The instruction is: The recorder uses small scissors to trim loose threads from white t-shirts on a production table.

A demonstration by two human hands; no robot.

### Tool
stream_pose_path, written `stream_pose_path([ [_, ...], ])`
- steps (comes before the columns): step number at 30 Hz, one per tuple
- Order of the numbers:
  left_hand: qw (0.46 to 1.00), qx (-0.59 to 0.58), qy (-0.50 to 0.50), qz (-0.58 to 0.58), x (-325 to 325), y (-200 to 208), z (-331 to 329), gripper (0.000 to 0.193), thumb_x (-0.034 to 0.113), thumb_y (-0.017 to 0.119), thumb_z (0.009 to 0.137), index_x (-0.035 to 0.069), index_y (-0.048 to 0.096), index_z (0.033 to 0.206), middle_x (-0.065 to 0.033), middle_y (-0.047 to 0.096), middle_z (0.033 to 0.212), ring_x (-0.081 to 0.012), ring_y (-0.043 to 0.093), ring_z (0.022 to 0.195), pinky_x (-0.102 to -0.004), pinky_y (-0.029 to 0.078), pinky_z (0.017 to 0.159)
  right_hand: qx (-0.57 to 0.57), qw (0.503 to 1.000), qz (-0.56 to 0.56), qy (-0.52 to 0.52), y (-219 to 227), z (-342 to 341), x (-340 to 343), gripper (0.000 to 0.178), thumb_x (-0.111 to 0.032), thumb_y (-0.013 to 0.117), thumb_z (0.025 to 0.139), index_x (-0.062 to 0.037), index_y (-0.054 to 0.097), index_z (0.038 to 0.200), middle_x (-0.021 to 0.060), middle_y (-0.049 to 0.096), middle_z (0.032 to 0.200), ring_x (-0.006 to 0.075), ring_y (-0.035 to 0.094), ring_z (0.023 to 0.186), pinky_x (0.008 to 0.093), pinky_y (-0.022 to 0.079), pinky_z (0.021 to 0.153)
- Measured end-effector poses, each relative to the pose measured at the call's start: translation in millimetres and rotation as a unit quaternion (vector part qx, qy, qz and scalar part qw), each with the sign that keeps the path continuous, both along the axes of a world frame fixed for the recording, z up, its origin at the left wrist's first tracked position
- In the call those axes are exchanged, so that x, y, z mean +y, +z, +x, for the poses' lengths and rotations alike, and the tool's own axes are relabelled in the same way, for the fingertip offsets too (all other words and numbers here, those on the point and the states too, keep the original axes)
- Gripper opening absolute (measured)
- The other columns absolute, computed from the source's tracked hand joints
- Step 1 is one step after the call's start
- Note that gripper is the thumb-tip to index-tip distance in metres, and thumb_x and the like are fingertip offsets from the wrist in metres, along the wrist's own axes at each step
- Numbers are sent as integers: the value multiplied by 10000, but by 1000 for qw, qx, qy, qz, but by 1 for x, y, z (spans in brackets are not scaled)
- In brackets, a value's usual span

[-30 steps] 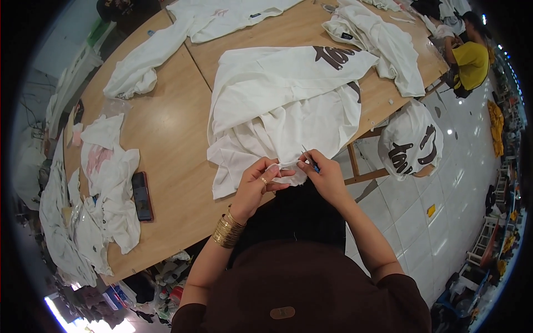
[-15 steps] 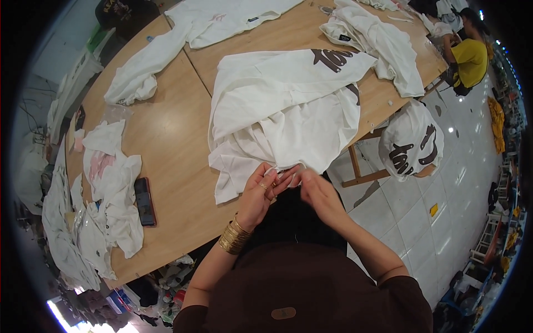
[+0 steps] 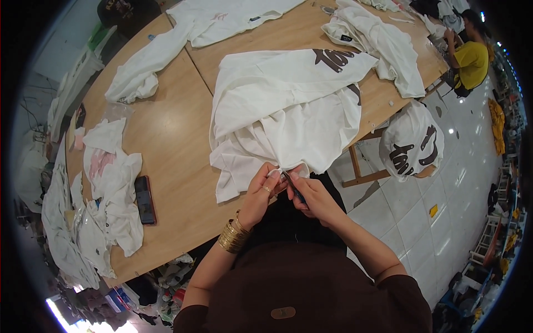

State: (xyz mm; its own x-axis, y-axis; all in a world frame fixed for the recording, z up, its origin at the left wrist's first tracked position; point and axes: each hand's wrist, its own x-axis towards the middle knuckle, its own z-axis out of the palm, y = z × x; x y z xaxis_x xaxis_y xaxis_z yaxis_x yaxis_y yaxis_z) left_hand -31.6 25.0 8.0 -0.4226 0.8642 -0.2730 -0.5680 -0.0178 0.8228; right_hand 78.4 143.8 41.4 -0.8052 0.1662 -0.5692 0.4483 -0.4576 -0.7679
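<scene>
A white garment (image 3: pixel 288 111) with dark brown lettering lies bunched on the table, and its near edge comes down over the table's front edge. My left hand (image 3: pixel 263 188), with rings and a stack of gold bangles at its wrist, pinches that edge. Close beside it, my right hand (image 3: pixel 312 198) is closed round small dark thread snips (image 3: pixel 294 187). Their tip points up-left and meets the cloth at my left fingertips. Whether the blades are apart I cannot make out.
On the wooden table (image 3: pixel 166 161) lie a phone (image 3: pixel 145 200), crumpled white garments (image 3: pixel 114 194) at left and more at the far side. A stool to the right bears a white printed garment (image 3: pixel 412 141). At far right sits a person in a yellow top (image 3: pixel 472 64).
My right hand has shifted slightly, and the dark thread snips now show in it, their tip at the cloth. My left hand keeps its pinch. The seated person's arm has risen.
</scene>
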Motion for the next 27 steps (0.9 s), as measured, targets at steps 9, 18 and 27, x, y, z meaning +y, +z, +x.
stream_pose_path([
  [9, 999, -31, -19, -3, -3, 0, -6, 155, 175, 373, 951, 70, 388, 839, -39, 476, 879, -150, 491, 1018, -362, 361, 977, 2, 1000, 12, -3, -2, 0, -1, 461, -427, 361, 953, -60, 483, 702, -35, 348, 480, 49, 264, 376, 215, 204, 356],
  [18, 997, -58, -43, 31, -7, -3, -10, 133, 167, 408, 935, 62, 419, 854, 6, 433, 868, -54, 432, 841, -248, 393, 902, 7, 1000, 10, 16, 1, -2, -2, 454, -438, 339, 957, -69, 471, 727, -45, 331, 482, 32, 218, 370, 200, 162, 346],
  [27, 997, -52, -54, 27, -8, -1, -15, 174, 200, 458, 885, 56, 408, 802, 6, 399, 801, -70, 426, 792, -231, 394, 809, -27, 997, -79, -7, 6, -6, -2, 445, -424, 361, 953, -74, 453, 694, -45, 311, 471, 40, 215, 359, 211, 156, 339],
])
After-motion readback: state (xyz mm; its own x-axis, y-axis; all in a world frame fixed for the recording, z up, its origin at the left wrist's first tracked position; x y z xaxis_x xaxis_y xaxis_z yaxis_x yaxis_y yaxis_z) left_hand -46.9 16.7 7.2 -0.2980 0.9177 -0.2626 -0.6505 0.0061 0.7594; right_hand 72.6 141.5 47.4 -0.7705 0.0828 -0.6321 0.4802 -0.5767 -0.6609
